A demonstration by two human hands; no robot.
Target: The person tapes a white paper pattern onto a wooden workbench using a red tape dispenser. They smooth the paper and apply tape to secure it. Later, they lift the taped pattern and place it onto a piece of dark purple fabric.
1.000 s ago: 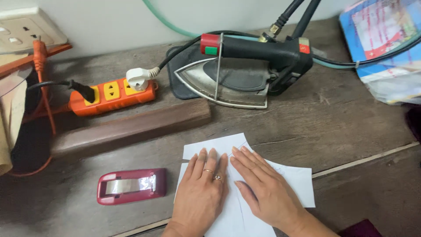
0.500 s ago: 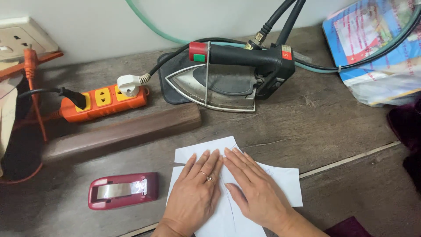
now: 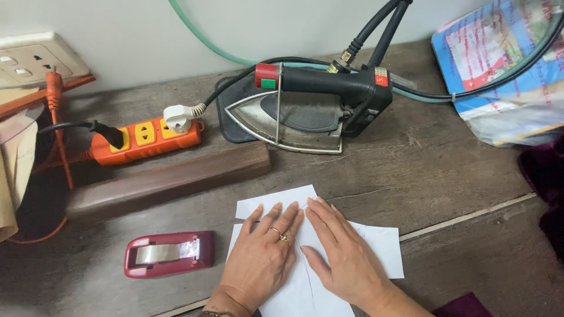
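Observation:
A white sheet of paper [image 3: 376, 249] lies on the dark wooden table [image 3: 446, 182], with a folded part at its top left. My left hand [image 3: 261, 261] presses flat on the paper's left half, fingers together, rings on one finger. Beside it, my right hand [image 3: 343, 252] lies flat on the middle of the paper, fingers pointing up and left. The fingertips of both hands almost meet near the paper's top edge. Neither hand grips anything.
A red tape dispenser [image 3: 167, 253] sits left of the hands. A steam iron [image 3: 308, 105] rests on a dark pad at the back, hoses rising from it. An orange power strip [image 3: 144, 138], a wooden block [image 3: 170, 179] and a wall socket [image 3: 35, 56] are at left; a plastic-wrapped package [image 3: 505, 70] is at back right.
Both hands stay flat on the paper and have slid slightly along it. The view has shifted a little, so everything sits lower in the frame.

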